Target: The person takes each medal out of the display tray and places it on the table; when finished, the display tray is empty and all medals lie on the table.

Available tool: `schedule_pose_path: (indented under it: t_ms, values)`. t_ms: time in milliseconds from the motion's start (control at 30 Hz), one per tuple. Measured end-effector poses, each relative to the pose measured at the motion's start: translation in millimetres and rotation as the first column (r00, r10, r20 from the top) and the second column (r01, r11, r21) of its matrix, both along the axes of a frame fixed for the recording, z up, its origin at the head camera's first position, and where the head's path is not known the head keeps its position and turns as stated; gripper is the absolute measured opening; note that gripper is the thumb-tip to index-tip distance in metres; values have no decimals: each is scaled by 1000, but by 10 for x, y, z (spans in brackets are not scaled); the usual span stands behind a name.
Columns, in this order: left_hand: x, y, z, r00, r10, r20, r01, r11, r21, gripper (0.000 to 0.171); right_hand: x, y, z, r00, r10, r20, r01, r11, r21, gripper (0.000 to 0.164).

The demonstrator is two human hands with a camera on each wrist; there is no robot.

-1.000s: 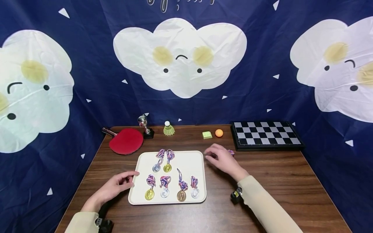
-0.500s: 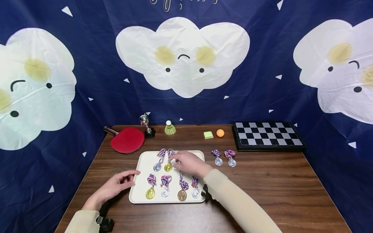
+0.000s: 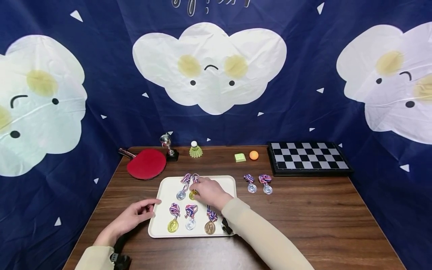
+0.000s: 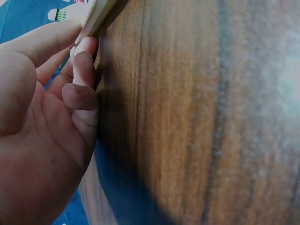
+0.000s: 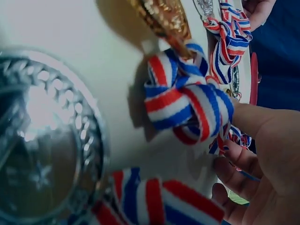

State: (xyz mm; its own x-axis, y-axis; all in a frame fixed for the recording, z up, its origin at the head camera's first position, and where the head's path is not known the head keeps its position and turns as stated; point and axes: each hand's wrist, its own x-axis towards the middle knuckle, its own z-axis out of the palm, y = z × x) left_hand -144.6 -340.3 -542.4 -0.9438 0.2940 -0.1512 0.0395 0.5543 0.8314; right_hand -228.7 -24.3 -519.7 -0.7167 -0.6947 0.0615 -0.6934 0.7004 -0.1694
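My left hand (image 3: 136, 213) holds the left edge of a cream tray (image 3: 168, 183). In the left wrist view, its fingers (image 4: 84, 65) bend at the tray's edge. Over the tray's far part, my right hand (image 3: 210, 192) pinches the ribbon of a gold medal (image 3: 192, 195), though its fingers partly cover it. Left of that lies a silver medal (image 3: 180, 195). The near row has a gold medal (image 3: 173, 225), a silver medal (image 3: 190, 224) and a bronze medal (image 3: 210, 227). Another silver medal (image 5: 42, 140) sits under my right wrist, large in the right wrist view.
Two silver medals (image 3: 251, 188) lie on the wooden table (image 3: 303, 210) right of the tray. Along the back stand a red table tennis bat (image 3: 146, 164), small trophy (image 3: 170, 148), shuttlecock (image 3: 195, 150), yellow-green block (image 3: 240, 157), orange ball (image 3: 254, 155) and chessboard (image 3: 308, 157).
My right hand has left the silver medals on the table at the right, moved left over the tray and closed at the far gold medal's ribbon. My left hand stays at the tray's edge.
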Motion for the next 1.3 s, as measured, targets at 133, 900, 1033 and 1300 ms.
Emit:
schedule_pose_path:
  t_ms: [133, 900, 1033, 1300]
  values:
    - [11, 5, -3, 1000, -3, 3, 3, 1000, 21, 34, 3, -6, -5, 999, -30, 26, 30, 999, -16, 18]
    - [35, -1, 25, 1000, -4, 9, 4, 1000, 24, 35, -12, 35, -26, 974, -3, 226, 58, 970, -238, 24]
    - [26, 0, 21, 1000, -6, 15, 6, 1000, 23, 35, -36, 75, -51, 964, 29, 263, 57, 947, -316, 27]
    - [12, 6, 8, 1000, -5, 8, 5, 999, 32, 35, -44, 222, -3, 945, 87, 316, 64, 896, -439, 33]
